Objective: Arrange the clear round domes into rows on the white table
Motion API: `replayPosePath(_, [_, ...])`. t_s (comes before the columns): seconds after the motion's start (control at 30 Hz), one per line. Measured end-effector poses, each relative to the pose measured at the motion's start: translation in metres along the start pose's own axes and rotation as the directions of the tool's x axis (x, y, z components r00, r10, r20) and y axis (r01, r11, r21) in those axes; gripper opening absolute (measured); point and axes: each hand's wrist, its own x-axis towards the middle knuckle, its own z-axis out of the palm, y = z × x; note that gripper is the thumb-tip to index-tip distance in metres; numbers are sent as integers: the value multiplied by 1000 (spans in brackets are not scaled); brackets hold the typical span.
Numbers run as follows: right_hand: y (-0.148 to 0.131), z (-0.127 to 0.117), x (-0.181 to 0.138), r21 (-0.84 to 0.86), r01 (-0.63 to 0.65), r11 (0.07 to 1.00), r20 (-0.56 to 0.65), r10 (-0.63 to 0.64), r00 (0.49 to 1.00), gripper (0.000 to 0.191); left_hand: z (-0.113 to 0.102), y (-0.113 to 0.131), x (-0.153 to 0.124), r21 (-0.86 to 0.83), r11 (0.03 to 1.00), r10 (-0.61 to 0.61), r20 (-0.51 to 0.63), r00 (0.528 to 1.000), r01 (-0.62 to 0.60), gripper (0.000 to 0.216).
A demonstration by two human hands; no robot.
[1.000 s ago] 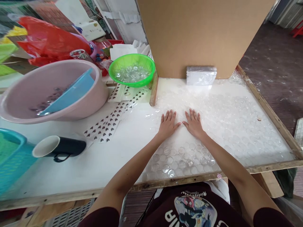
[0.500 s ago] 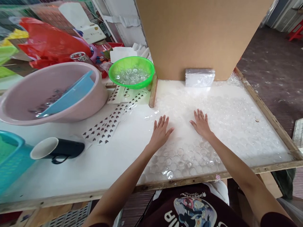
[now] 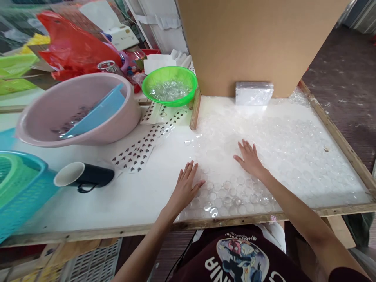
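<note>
Many clear round plastic pieces [image 3: 232,196] are spread in a layer over the right part of the white tabletop [image 3: 141,203]. My left hand [image 3: 185,186] lies flat with fingers apart at the left edge of this layer, holding nothing. Farther right, my right hand [image 3: 249,157] is also spread flat, palm down on the clear pieces, and grips nothing. What lies under both palms is hidden. A dark mug [image 3: 98,175] rests on its side to the left, beside sheets of small dark stickers [image 3: 138,150].
A pink basin [image 3: 117,125] with a blue scoop [image 3: 96,113], a green bowl [image 3: 192,94] of clear pieces and a turquoise basket [image 3: 32,199] stand left. A large cardboard box [image 3: 258,43] rises at the back, a wrapped stack [image 3: 254,96] before it. Wooden strips [image 3: 337,145] edge the table.
My left hand has slid left and toward me across the tabletop. My right hand has shifted slightly and stays flat. The whole view has moved a little to the left.
</note>
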Motion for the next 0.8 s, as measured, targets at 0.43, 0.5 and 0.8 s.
replayPosePath(0.43, [-89, 30, -58, 87, 417, 905, 231, -426, 875, 95, -5, 18, -36, -79, 997, 10, -33, 999, -12, 61])
replayPosePath(0.5, [-97, 31, -58, 68, 450, 891, 201, -454, 868, 77, -4, 20, -33, -104, 994, 36, -46, 998, -41, 48])
replayPosePath(0.8, [-96, 21, -63, 39, 412, 910, 130, -413, 901, 20, -5, 11, -27, -208, 978, -23, -119, 993, -3, 31])
